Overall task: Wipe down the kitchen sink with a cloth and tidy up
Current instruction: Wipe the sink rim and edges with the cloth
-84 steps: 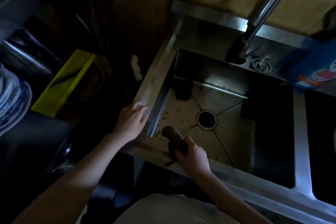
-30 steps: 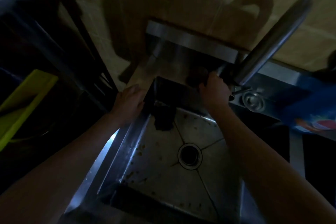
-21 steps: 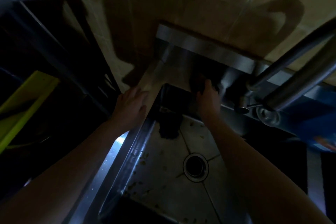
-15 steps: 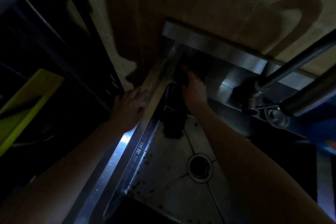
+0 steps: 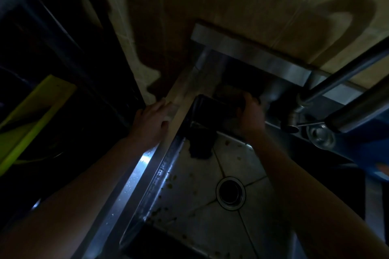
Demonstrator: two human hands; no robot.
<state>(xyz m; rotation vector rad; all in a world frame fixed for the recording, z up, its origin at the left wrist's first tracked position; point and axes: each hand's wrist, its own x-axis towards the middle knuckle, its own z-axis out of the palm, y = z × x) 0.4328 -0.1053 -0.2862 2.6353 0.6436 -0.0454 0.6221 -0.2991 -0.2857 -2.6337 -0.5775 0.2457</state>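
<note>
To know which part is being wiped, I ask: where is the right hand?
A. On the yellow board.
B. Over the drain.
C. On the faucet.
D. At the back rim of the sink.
D: the right hand curls on what seems a dark cloth at the back rim of the sink, beyond the drain and left of the faucet.

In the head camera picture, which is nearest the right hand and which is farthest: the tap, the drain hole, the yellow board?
1. Tap: just right of the right hand, which holds the cloth on the back ledge.
2. Drain hole: lower down, in the floor of the sink.
3. Yellow board: far left, past the left hand.
</note>
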